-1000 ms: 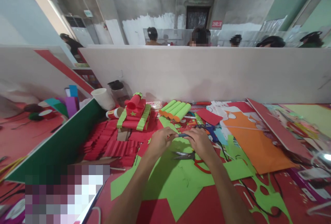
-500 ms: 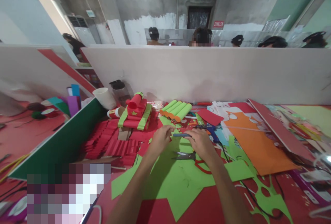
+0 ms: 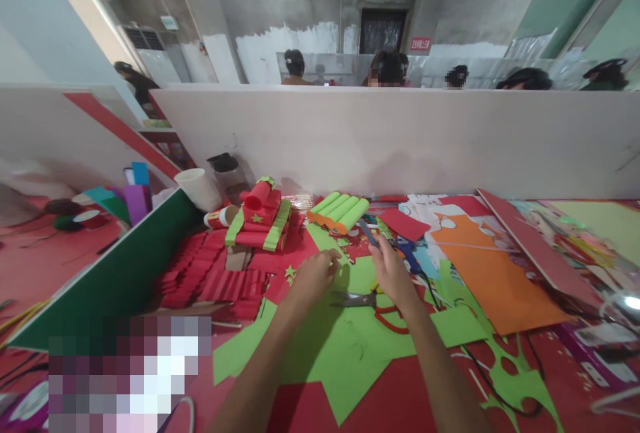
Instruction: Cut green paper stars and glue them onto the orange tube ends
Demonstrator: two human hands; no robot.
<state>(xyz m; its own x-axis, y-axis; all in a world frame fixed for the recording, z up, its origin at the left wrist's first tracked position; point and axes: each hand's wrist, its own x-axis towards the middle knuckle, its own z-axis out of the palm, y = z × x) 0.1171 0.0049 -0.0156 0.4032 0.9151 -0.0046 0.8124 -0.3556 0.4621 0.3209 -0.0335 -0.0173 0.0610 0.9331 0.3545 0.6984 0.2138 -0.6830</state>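
My right hand [image 3: 391, 270] is closed around a slim grey-blue tool [image 3: 369, 233], whose tip points up and left toward the green rolls [image 3: 340, 212] with orange ends. My left hand [image 3: 316, 274] is over the green sheet [image 3: 335, 353], its fingers curled together; what they hold, if anything, is too small to make out. Between and below my hands, scissors [image 3: 357, 300] with red handles lie on the green sheet. A small green star [image 3: 290, 272] rests left of my left hand.
A red and green paper model [image 3: 257, 216] stands behind folded red strips [image 3: 195, 266]. A green board [image 3: 115, 266] borders the left side. Orange sheet [image 3: 480, 266] and a red board [image 3: 535, 246] lie right. A white partition [image 3: 400, 143] runs behind, with people beyond it.
The tool in my right hand has swung from level to pointing up, away from my left hand. My left hand has shifted slightly down. A yellow piece now shows beside the scissors.
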